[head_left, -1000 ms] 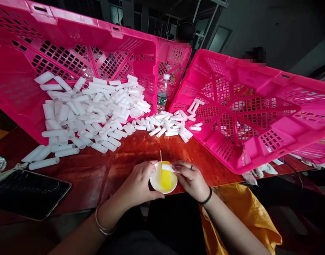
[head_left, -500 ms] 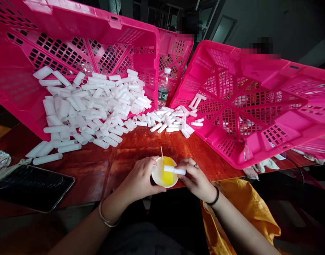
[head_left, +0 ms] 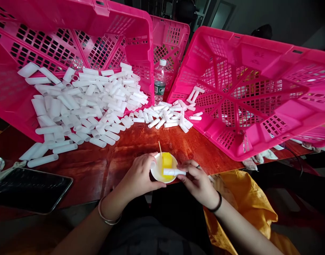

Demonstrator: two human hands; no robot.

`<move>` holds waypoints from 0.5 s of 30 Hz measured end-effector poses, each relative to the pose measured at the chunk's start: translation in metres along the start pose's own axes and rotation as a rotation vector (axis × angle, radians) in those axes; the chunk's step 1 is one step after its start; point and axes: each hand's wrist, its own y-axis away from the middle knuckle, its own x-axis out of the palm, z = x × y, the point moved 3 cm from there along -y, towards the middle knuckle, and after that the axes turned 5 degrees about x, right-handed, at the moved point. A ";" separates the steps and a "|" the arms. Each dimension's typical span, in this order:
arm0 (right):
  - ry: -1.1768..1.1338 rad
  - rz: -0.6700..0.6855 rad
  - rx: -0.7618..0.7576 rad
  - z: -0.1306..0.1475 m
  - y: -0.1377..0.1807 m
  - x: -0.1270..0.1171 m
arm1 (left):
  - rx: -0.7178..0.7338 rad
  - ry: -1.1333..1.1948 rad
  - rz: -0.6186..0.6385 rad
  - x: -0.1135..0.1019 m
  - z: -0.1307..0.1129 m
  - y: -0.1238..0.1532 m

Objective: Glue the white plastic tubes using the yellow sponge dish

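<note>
My left hand (head_left: 140,173) is closed around the left side of a small white bowl (head_left: 156,172). Inside the bowl is a yellow block (head_left: 167,160), sponge-like, and a thin wooden stick (head_left: 160,147) leans up from it. A small white piece shows by my left fingertips; whether they grip it I cannot tell. Between the fingers of my right hand (head_left: 201,184) is a white plastic tube (head_left: 171,172), narrower towards the hand. It lies sideways across the lower part of the yellow block, seemingly touching it.
Loose white tubes (head_left: 98,106) spill from a tilted pink crate (head_left: 137,23) at left. Smaller white pieces (head_left: 170,117) lie before a second pink crate (head_left: 247,42) at right. A water bottle (head_left: 159,83) stands between them. A phone (head_left: 29,189) lies at left.
My right hand has brought the white tube lower over the yellow block, towards the bowl's near rim. My left hand keeps its hold on the bowl. The whole view has shifted slightly.
</note>
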 end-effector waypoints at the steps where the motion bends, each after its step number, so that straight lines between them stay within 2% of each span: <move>1: 0.032 -0.014 -0.061 0.002 0.001 0.000 | 0.000 -0.002 -0.004 0.000 0.000 0.000; 3: 0.024 -0.012 -0.104 0.003 0.004 0.001 | -0.006 0.000 -0.003 0.000 0.000 0.000; 6: -0.148 0.032 0.070 -0.002 0.006 0.005 | -0.022 0.010 0.010 0.001 0.001 0.000; 8: -0.180 0.007 0.130 -0.003 0.008 0.005 | -0.025 0.015 0.017 0.002 0.002 0.000; 11: -0.014 -0.067 -0.029 0.003 0.010 0.005 | -0.032 0.011 0.021 0.002 0.002 0.000; 13: 0.044 -0.069 -0.117 0.006 0.012 0.007 | -0.042 0.007 0.023 0.001 0.001 0.000; 15: -0.049 -0.061 -0.040 0.005 0.013 0.009 | -0.047 0.005 0.027 0.000 0.001 -0.001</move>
